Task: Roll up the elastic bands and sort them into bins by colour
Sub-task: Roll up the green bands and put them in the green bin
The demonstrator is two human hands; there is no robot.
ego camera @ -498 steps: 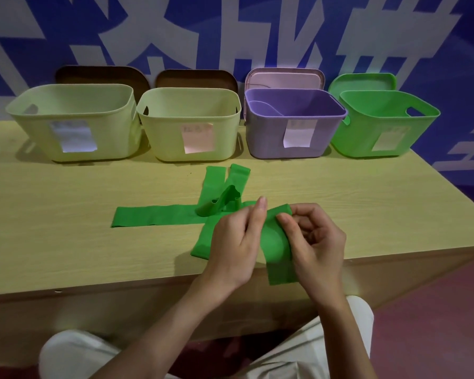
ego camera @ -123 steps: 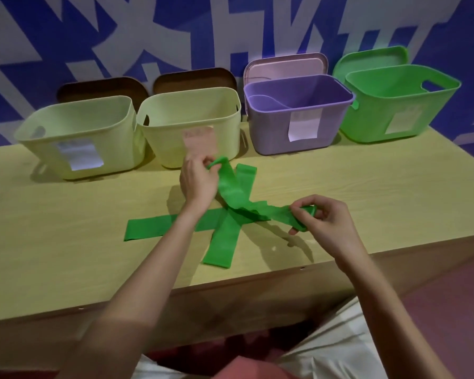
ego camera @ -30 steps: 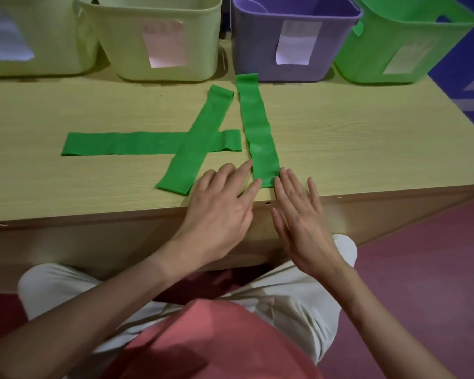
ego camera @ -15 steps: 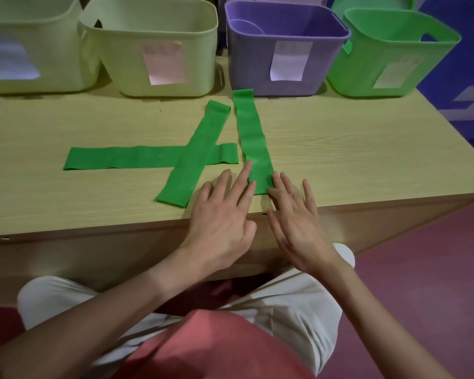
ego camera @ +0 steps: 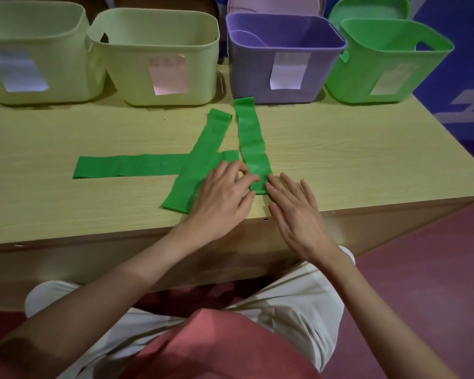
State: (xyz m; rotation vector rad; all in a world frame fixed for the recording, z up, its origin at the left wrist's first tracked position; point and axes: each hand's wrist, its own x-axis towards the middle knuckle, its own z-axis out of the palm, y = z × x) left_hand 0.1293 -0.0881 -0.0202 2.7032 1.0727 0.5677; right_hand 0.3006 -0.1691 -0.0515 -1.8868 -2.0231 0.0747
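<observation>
1. Four bins stood in a row along the far edge of the table (ego camera: 340,149): two pale yellow-green bins (ego camera: 25,36) and (ego camera: 153,31) on the left, a purple bin (ego camera: 285,36), and a green bin (ego camera: 394,50) at the far right.
2. Each bin carried a paper label on its near wall; the pink label (ego camera: 169,75) showed faint marks too blurred to read, and the white label (ego camera: 286,71) on the purple bin looked blank.
3. Lids leaned behind the purple and green bins.
4. Three green bands lay flat on the table. The upright band (ego camera: 251,138) ran from just before the purple bin toward the near edge. The slanted band (ego camera: 200,162) crossed over the sideways band (ego camera: 126,166), which reached left.
5. Left hand (ego camera: 222,198): fingers bent at the near end of the upright band, tips on it; whether they pinched it could not be told. The palm covered part of the slanted band.
6. Right hand (ego camera: 293,209): fingers straight and spread, tips touching the band's near right corner.
7. Bare tabletop lay to the right of the bands and at near left; both hands sat close to the near edge.
</observation>
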